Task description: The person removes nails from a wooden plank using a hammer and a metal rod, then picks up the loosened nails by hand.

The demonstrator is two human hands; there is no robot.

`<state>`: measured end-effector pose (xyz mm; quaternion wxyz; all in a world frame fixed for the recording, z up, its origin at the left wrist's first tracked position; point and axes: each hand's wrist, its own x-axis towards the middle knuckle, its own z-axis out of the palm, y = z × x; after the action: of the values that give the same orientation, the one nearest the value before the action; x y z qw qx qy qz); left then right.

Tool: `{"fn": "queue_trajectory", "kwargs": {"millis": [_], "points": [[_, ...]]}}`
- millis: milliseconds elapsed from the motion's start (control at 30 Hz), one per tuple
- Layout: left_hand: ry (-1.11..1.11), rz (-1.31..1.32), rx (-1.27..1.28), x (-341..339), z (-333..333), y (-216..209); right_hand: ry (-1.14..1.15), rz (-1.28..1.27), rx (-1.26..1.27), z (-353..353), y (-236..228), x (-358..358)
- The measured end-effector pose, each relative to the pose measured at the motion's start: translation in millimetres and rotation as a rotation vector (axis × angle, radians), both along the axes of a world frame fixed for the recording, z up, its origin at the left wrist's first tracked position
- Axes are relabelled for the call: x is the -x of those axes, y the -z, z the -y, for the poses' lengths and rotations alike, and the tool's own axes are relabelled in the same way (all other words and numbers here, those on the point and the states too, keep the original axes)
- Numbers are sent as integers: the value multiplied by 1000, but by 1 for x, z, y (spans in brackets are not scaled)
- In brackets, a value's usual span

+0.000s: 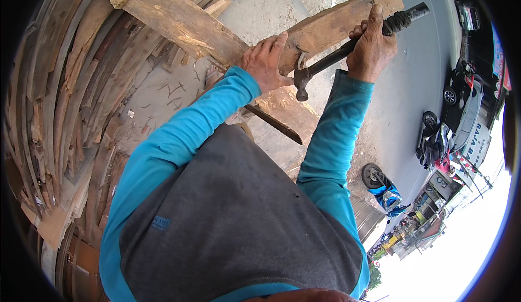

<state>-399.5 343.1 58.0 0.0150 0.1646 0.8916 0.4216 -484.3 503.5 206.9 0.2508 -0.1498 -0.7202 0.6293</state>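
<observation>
My right hand [372, 47] is closed round the dark handle of a claw hammer [331, 58], its thumb laid along the grip. The hammer's head is low, with the claw against the side of a thick wooden beam [342, 22] that slants up to the right. My left hand [265, 63] grips the near end of this beam, the thumb close to the hammer head. Another rough beam [179, 17] runs from the upper left to beneath my left hand. Below my wrists a narrow dark strip [274, 124] sticks out; what it belongs to is hidden.
Stacked old planks [81, 85] fill the left side. Bent nails [175, 89] are scattered on the ground between the stack and the beams. To the right runs a grey road [418, 58], with a blue motorcycle [386, 193], a dark motorcycle [434, 142] and parked vehicles along it.
</observation>
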Motion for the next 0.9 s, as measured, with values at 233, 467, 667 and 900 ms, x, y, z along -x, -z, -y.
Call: {"fn": "queue_trajectory", "kwargs": {"millis": [233, 467, 667, 900], "points": [[-46, 26, -44, -1, 1, -2, 46, -58, -159, 14, -9, 17], [18, 45, -21, 0, 2, 5, -10, -226, -356, 37, 1, 5], [131, 33, -19, 6, 11, 9, -55, -249, -346, 84, 0, -18], [236, 22, 142, 17, 10, 28, -35, -231, -633, 122, 12, -32]]}}
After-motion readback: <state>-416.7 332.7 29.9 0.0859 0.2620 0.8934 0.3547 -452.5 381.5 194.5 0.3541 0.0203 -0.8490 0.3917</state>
